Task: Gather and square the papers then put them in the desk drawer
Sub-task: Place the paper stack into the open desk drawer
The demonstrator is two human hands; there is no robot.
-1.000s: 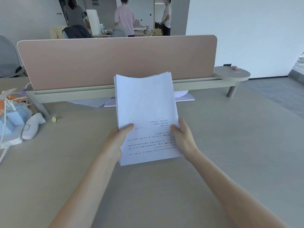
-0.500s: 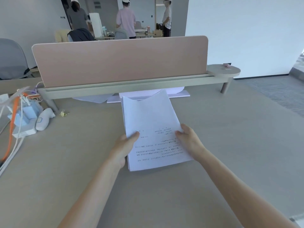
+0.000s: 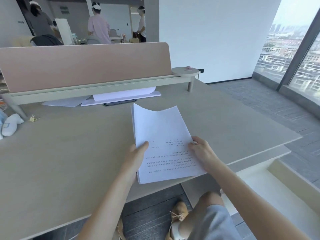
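I hold a stack of white printed papers [image 3: 164,135] by its two long sides, low over the near right part of the desk [image 3: 69,153]. My left hand [image 3: 134,158] grips the left edge with the thumb on top. My right hand [image 3: 201,153] grips the right edge the same way. The far end of the stack droops in a curve. More loose white sheets [image 3: 121,95] lie under the raised shelf at the back of the desk. At the lower right, below the desk edge, a pale open compartment [image 3: 270,193] shows; I cannot tell if it is the drawer.
A pink divider panel [image 3: 83,64] on a raised shelf [image 3: 103,85] closes off the desk's far side. A white handheld device [image 3: 10,124] and a gold binder clip [image 3: 33,118] lie at the left. My knee and shoe show beneath the desk edge. Several people stand far behind.
My view has swung right and down, so the desk's near edge, my legs and the window now show. The stack has come lower and nearer to the desk's front right edge, both hands still on it.
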